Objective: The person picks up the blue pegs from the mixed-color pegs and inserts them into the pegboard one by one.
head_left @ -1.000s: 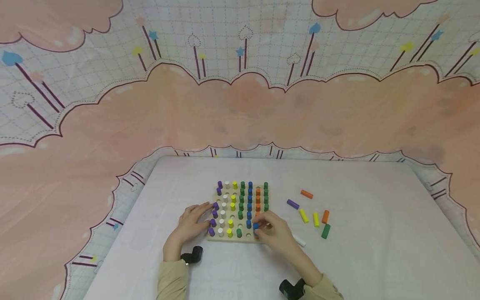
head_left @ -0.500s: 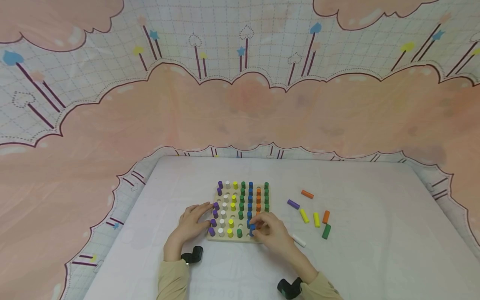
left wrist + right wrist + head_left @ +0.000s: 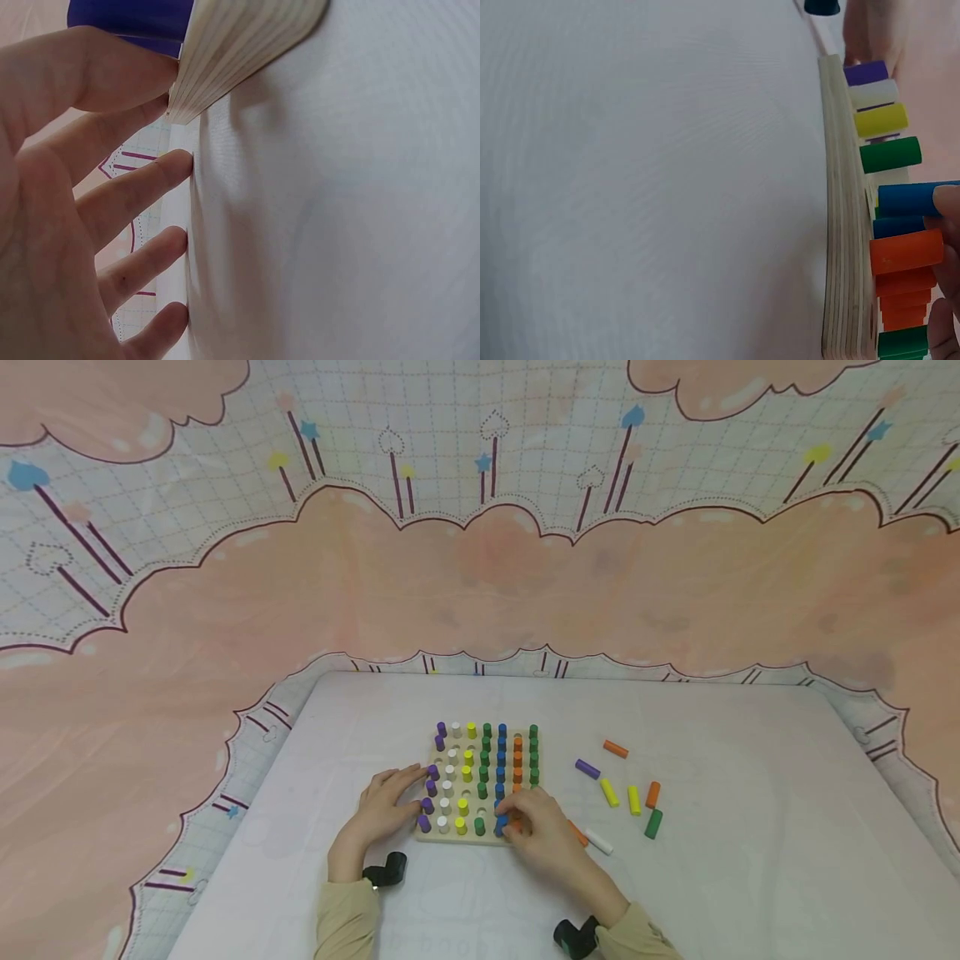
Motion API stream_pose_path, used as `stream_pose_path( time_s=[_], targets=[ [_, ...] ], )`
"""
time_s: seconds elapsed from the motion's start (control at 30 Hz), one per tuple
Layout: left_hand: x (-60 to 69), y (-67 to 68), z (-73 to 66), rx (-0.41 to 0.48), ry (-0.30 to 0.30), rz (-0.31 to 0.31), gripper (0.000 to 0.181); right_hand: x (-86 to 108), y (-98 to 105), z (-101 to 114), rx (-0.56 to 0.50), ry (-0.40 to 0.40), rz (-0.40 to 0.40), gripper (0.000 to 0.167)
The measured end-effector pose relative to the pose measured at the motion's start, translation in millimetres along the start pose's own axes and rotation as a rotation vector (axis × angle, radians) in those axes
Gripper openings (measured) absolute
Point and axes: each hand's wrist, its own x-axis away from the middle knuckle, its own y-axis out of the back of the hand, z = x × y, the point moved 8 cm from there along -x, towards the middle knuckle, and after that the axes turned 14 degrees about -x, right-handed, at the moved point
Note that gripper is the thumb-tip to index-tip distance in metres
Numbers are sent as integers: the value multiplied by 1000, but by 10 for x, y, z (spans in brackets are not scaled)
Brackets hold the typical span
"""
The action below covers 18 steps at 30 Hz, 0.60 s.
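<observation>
A wooden pegboard [image 3: 452, 838] lies flat, with upright pegs in columns of purple, white, yellow, green, blue, orange and green. My right hand [image 3: 543, 833] pinches a blue peg [image 3: 907, 200] at the front end of the blue column. That peg stands upright and, in the right wrist view, rises higher than the neighbouring orange peg [image 3: 909, 253]; whether it sits fully in its hole I cannot tell. My left hand [image 3: 381, 810] rests at the board's left edge, its fingers extended. Thumb and index finger touch the edge near a purple peg [image 3: 135, 19].
Loose pegs lie right of the board: purple [image 3: 588, 768], orange [image 3: 616, 749], two yellow [image 3: 633, 800], another orange [image 3: 652, 794], green [image 3: 653, 824] and white [image 3: 599, 841]. One more orange peg [image 3: 577, 833] shows beside my right hand. Black wrist cameras [image 3: 576, 937] stick out from both wrists.
The blue peg in my right hand has moved left and nearer, from beside the orange column to the blue column's front end. My left hand has stayed in place.
</observation>
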Motion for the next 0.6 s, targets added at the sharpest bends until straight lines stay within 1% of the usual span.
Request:
stream_pose_path(
  time_s=[0.17,0.6],
  targets=[
    [4,1,-3,5,1,4,55,-5,-8,24,54,31,-2,21],
    [8,4,-4,5,3,3,55,-11,-22,20,76,33,4,21]
  ],
)
